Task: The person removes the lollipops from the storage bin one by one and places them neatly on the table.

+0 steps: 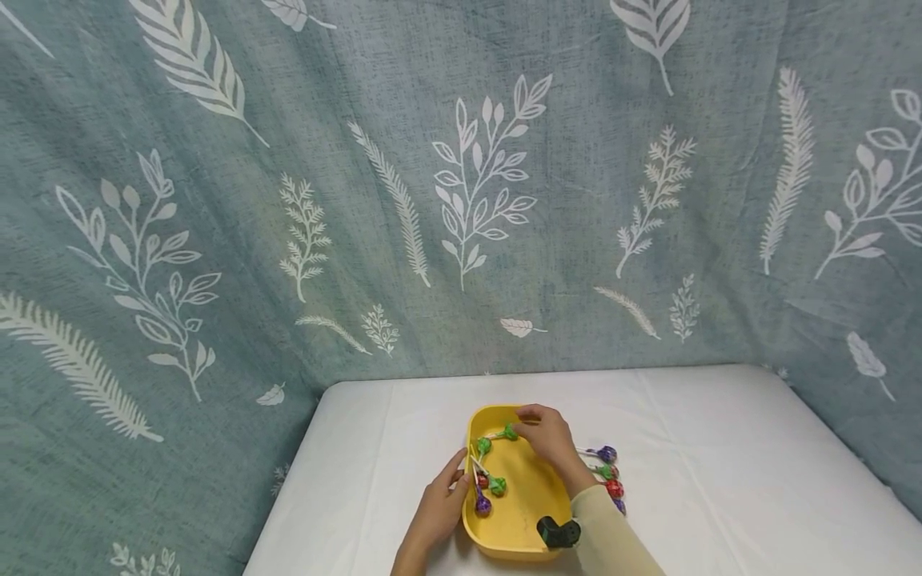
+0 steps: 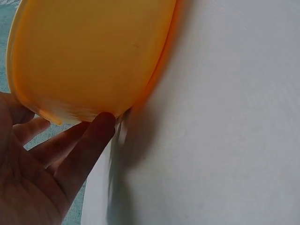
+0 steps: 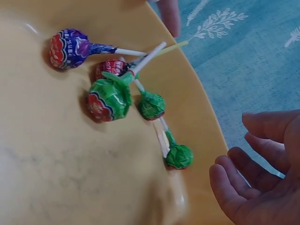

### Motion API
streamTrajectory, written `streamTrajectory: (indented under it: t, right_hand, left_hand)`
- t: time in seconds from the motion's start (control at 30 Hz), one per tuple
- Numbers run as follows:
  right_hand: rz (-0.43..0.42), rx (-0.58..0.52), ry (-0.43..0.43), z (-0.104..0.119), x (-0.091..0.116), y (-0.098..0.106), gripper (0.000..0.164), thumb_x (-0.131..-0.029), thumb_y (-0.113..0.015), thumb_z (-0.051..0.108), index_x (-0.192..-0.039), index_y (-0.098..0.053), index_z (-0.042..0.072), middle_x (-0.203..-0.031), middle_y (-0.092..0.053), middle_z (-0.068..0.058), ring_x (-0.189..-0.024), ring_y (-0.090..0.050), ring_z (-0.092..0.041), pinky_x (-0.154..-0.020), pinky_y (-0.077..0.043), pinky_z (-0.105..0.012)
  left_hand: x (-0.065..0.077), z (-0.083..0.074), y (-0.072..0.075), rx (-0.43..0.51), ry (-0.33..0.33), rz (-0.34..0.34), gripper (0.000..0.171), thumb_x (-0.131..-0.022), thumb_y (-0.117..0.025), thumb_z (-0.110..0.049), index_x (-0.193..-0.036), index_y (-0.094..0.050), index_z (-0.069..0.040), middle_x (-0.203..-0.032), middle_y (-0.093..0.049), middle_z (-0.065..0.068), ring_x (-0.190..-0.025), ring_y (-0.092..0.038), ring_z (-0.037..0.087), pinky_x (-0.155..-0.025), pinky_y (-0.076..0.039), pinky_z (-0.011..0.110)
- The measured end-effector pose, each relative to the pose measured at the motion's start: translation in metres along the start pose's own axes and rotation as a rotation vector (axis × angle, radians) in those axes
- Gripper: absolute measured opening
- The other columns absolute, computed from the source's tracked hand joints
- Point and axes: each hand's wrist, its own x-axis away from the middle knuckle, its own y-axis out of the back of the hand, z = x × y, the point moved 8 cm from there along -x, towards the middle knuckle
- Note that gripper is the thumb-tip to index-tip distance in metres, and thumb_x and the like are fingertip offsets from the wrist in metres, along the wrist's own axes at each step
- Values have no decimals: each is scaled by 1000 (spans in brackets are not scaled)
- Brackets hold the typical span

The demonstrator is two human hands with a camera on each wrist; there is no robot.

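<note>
white table (image 1: 706, 448), leafy curtain (image 1: 576, 200) behind. lollipops (image 1: 498, 486) lie along left side of yellow tray (image 1: 524, 488); l. hand (image 1: 442, 498) grips its left rim, r. hand (image 1: 547, 438) loose-fingered, holding nothing, at far end. prob. mid-loading; next likely needs reaching for pops (image 1: 607, 454) at right.

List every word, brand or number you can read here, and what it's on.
Nothing can be read.
Purple lollipop in the yellow tray: wrapper print too blurred.
Green lollipops in the tray: no legible letters.
Red lollipop there: partly covered, unreadable.
Lollipops outside the tray: too small.
</note>
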Motion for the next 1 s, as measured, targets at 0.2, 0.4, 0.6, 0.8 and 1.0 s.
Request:
streamTrajectory:
  t: [0.2,0.4,0.6,0.8,1.0]
  right_hand:
    - [-11,41,-21,-3,-7,-8,29,-94,-70,10,-121,-69,-3,-118,-69,-18,-112,-62,-39,-94,-52,-52]
    - [6,49,-52,-14,-12,-18,30,-96,-68,10,-123,-68,-3,-121,-66,-20,-112,-61,-38,-94,-52,-51]
    - [-4,64,-64,-17,-13,-21,29,-95,-70,12,-120,-69,-2,-120,-67,-21,-110,-62,-38,-94,-52,-52]
    - [-15,69,-53,-19,-17,-25,29,-93,-70,8,-119,-68,-5,-118,-66,-22,-108,-62,-39,-92,-53,-52]
    - [-13,84,-75,-26,-19,-29,29,-93,-70,5,-119,-67,-7,-117,-66,-22,-107,-62,-38,-91,-53,-52]
  left_hand:
    - [-2,0,2,-15,-2,0,51,-107,-51,-28,-155,-43,-14,-130,-62,23,-112,-66,37,-93,-54,53]
    - [-4,3,0,-13,13,14,52,-107,-52,-31,-155,-44,-14,-132,-61,25,-111,-66,38,-93,-54,54]
    - [-3,5,1,-9,20,15,52,-107,-52,-30,-155,-44,-13,-132,-61,25,-109,-67,36,-93,-54,53]
    - [-2,4,2,2,27,11,51,-107,-52,-29,-154,-44,-13,-132,-61,25,-108,-67,36,-93,-54,54]
    - [-3,3,0,-8,32,16,51,-106,-52,-30,-154,-45,-15,-130,-64,21,-105,-68,31,-90,-56,50]
